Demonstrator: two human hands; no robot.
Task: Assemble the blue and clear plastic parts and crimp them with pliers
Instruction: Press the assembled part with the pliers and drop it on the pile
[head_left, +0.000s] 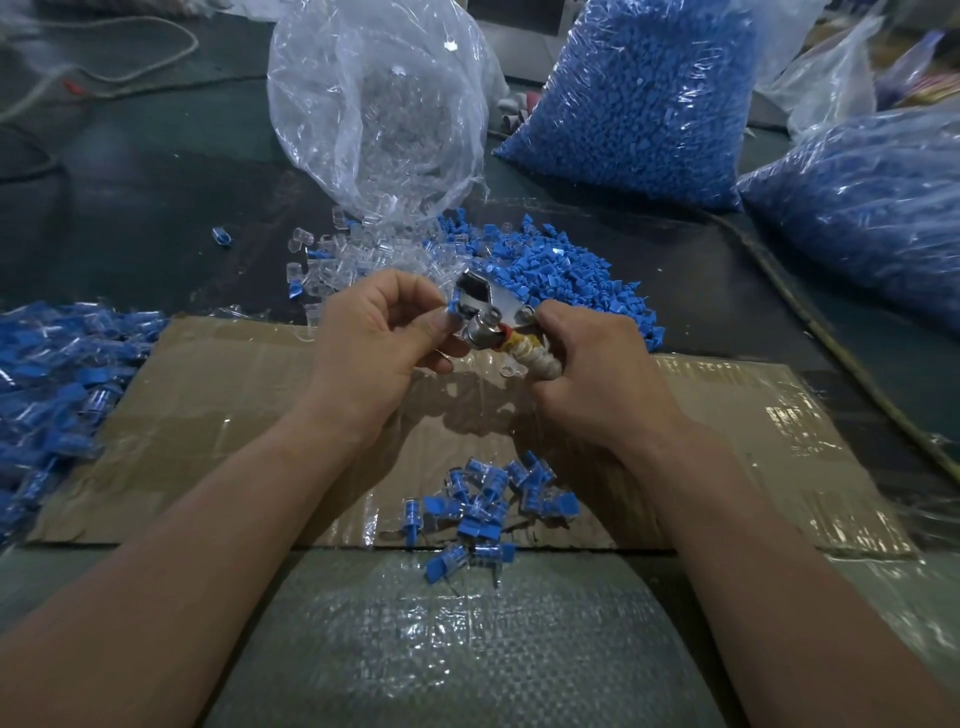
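A single wide-angle camera rides on the person's head, facing forward and steeply down along both forearms (218, 519), which enter from 7 and 5 o'clock. It sits close above the left hand (384, 332) and right hand (587, 358) at frame centre; the cardboard sheet (218, 395) fills the middle, and bags of parts (649, 104) curve along the rim from 12 to 3 o'clock
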